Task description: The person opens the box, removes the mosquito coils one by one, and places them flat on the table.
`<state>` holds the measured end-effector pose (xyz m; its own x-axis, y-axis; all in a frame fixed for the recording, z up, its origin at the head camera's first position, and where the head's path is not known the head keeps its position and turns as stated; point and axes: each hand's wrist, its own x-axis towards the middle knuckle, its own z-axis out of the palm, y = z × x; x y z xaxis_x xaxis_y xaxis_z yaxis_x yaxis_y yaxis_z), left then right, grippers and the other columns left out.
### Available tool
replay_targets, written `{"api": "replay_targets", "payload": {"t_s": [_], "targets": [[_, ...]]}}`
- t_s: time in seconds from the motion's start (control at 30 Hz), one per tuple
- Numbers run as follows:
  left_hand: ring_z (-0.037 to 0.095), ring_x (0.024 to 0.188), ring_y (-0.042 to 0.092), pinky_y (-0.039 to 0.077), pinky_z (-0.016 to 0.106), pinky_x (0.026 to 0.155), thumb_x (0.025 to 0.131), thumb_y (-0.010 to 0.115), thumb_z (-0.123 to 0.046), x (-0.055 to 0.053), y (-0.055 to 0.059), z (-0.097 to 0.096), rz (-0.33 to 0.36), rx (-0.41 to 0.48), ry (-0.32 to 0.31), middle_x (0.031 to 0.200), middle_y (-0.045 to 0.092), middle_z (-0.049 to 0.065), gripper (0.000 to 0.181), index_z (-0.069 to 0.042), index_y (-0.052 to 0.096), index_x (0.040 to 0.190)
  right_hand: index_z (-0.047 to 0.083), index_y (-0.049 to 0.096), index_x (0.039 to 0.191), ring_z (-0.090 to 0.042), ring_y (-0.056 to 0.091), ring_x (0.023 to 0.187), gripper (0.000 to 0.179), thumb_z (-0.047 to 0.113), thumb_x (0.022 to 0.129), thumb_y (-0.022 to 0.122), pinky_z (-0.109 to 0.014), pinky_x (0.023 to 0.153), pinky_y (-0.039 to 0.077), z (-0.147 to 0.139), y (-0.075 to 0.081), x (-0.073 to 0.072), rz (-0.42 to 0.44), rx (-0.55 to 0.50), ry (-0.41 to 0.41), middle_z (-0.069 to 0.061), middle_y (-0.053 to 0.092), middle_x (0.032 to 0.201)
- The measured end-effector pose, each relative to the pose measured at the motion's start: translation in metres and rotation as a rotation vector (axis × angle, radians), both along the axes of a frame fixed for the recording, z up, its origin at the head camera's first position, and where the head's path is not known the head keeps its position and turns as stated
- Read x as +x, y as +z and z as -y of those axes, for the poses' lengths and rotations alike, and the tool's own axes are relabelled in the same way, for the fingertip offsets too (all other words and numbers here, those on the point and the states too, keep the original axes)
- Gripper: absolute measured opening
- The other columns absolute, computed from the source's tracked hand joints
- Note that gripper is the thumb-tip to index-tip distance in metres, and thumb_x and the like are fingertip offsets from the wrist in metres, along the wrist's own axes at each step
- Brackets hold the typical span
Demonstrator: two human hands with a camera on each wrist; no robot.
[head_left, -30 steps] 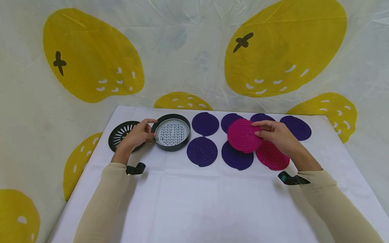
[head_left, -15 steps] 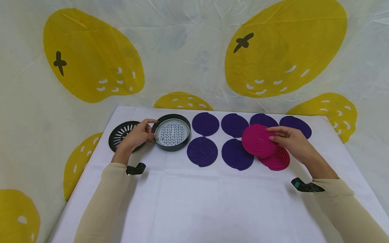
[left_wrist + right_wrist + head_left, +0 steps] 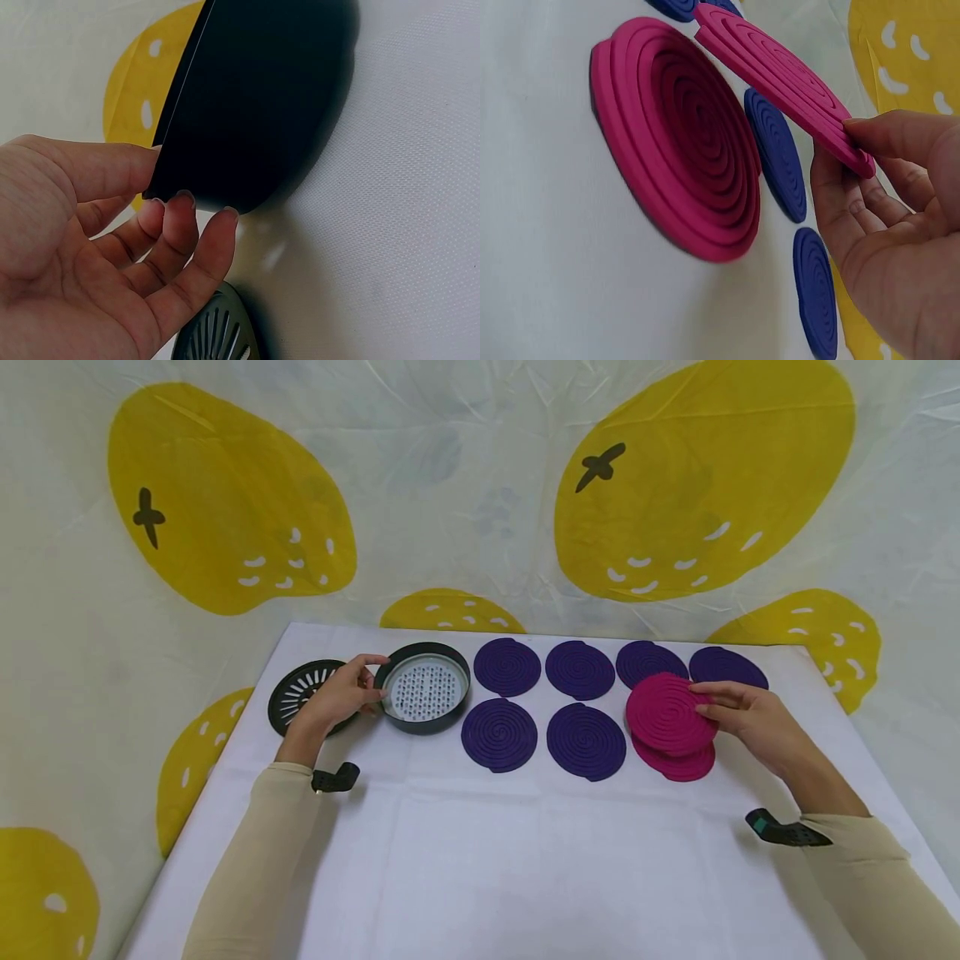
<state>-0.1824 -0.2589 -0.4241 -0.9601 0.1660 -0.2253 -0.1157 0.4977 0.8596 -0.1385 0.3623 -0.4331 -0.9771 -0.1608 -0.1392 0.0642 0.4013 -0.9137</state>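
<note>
My right hand pinches the right edge of a magenta spiral coaster, thumb on one face and fingers on the other. In the right wrist view this coaster is tilted, raised above a second magenta coaster lying on the table. The head view shows it overlapping most of that lower one. At the left, my left hand holds the rim of a round black dish, inside which a pale perforated plate shows. The left wrist view has the thumb at its rim and fingertips along its underside.
Purple spiral coasters lie in two rows, including a front one and a back one. A black slotted disc sits under my left wrist, partly hidden. Behind the white table hangs a lemon-print cloth.
My right hand has moved right with the magenta coaster, from over the purple ones to over the other magenta one. My left hand and the dish stay put.
</note>
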Motion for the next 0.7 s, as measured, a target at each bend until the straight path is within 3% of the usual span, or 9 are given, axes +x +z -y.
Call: {"api": "replay_targets", "payload": {"t_s": [0.33,0.7], "targets": [[0.026,0.085,0.051,0.060,0.043,0.077,0.095,0.067,-0.001,0.000,0.000,-0.001,-0.014,-0.012,-0.007,0.097,0.041,0.012,0.061,-0.009,0.042,0.150,0.012,0.064,0.133,-0.003,0.066,0.092,0.034,0.013,0.100,0.066,-0.016,0.078,0.056,-0.025,-0.008,0.009,0.052,-0.169,-0.061,0.012,0.071,0.107],[0.025,0.084,0.050,0.060,0.041,0.076,0.094,0.068,0.000,0.000,-0.001,0.000,-0.015,-0.008,-0.003,0.097,0.041,0.011,0.062,-0.010,0.043,0.150,0.012,0.067,0.131,-0.003,0.067,0.094,0.032,0.008,0.099,0.064,-0.016,0.079,0.056,-0.046,-0.012,0.013,0.082,-0.345,-0.091,0.012,0.071,0.112]]}}
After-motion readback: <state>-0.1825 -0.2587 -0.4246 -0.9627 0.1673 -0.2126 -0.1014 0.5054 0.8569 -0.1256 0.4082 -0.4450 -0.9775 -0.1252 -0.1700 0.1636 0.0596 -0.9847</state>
